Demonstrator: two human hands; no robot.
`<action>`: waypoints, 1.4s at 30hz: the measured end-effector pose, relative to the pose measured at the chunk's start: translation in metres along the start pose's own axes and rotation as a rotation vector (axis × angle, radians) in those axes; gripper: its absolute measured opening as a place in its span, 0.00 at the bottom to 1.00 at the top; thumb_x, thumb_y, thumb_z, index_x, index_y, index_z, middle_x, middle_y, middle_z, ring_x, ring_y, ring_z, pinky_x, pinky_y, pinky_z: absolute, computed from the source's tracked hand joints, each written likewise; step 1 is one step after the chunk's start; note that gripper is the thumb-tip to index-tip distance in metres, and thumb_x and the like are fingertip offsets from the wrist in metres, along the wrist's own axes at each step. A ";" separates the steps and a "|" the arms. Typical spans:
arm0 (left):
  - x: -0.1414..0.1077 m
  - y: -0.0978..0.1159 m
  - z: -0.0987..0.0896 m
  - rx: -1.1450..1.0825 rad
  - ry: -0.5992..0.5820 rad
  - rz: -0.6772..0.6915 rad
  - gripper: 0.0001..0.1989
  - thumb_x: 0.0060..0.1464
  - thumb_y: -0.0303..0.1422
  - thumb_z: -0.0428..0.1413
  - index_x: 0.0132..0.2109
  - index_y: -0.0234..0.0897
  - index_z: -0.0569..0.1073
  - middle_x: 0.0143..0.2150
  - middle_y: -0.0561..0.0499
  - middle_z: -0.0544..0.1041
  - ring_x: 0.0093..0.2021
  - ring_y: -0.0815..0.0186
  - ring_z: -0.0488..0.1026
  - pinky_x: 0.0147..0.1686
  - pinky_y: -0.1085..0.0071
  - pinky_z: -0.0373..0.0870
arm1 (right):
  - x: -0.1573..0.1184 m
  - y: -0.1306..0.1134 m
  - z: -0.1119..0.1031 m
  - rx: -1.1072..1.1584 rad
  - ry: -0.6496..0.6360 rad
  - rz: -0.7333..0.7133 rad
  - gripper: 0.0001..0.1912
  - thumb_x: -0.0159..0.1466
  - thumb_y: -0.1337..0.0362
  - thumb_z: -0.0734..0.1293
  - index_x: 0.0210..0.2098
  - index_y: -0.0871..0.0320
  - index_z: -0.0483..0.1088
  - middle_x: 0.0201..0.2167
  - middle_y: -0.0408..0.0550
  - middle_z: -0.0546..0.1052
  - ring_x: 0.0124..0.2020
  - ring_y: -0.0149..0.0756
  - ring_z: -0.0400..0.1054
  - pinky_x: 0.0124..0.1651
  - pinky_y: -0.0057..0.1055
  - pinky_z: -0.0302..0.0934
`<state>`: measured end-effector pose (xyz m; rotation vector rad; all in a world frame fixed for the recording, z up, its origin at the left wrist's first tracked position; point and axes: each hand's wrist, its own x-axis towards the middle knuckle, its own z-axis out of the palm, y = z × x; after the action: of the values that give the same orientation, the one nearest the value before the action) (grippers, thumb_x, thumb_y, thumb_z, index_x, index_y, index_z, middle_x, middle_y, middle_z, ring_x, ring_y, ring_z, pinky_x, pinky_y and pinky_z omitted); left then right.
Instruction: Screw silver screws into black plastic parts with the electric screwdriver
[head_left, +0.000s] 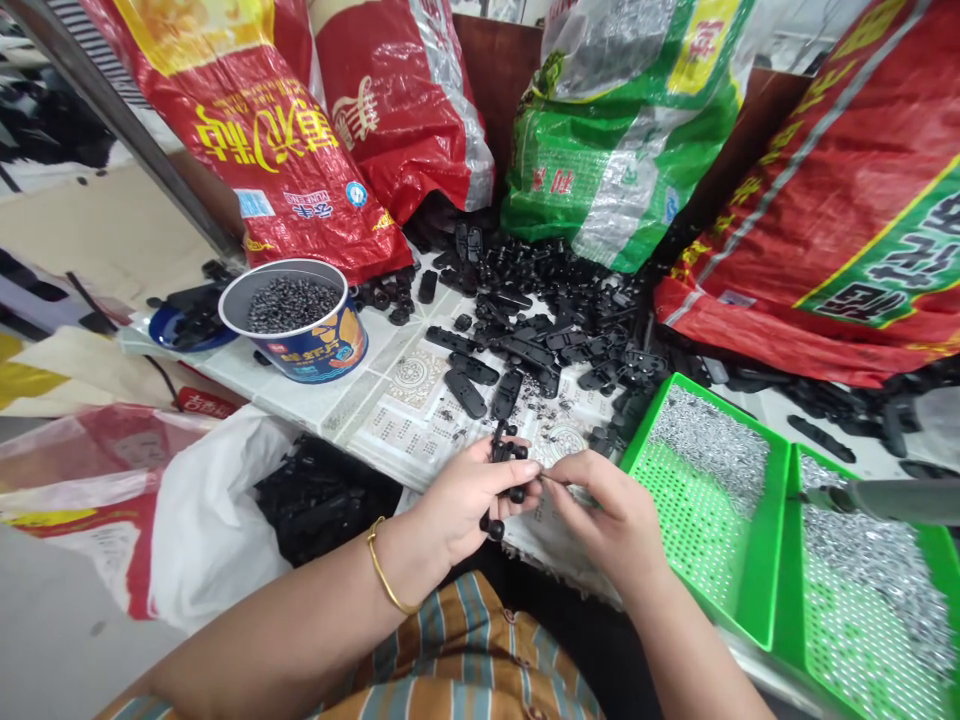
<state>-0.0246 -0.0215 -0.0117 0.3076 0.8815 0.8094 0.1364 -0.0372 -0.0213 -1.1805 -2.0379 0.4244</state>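
My left hand (457,495) is closed around a black plastic part with round knobs (493,528), held just over the table's front edge. The part's upper end sticks out above my thumb, and the palm hides its middle. Thumb and forefinger of my right hand (619,515) are pinched together at the left fingertips. Whatever sits in that pinch is too small to make out. Just beyond the hands, flat oblong black plastic pieces (466,393) and tiny dark bits lie on the patterned tabletop (409,435).
Left stands a blue tub (315,357) of small dark pieces. Two green perforated trays (694,545) of shiny metal bits lie right, with a grey tool barrel (900,500) over one. Behind the black heap (555,290) stand red sacks (300,150) and a green sack (630,160).
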 end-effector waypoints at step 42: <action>-0.002 0.008 -0.001 0.458 -0.227 -0.093 0.19 0.40 0.21 0.57 0.42 0.35 0.66 0.35 0.51 0.71 0.27 0.70 0.73 0.29 0.72 0.70 | 0.013 0.001 -0.001 -0.050 -0.024 0.204 0.03 0.61 0.66 0.59 0.31 0.55 0.60 0.31 0.45 0.72 0.36 0.35 0.67 0.39 0.32 0.60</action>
<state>-0.0302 -0.0178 -0.0067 0.7401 0.8526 0.4680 0.1333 -0.0257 -0.0155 -1.4270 -1.9654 0.4901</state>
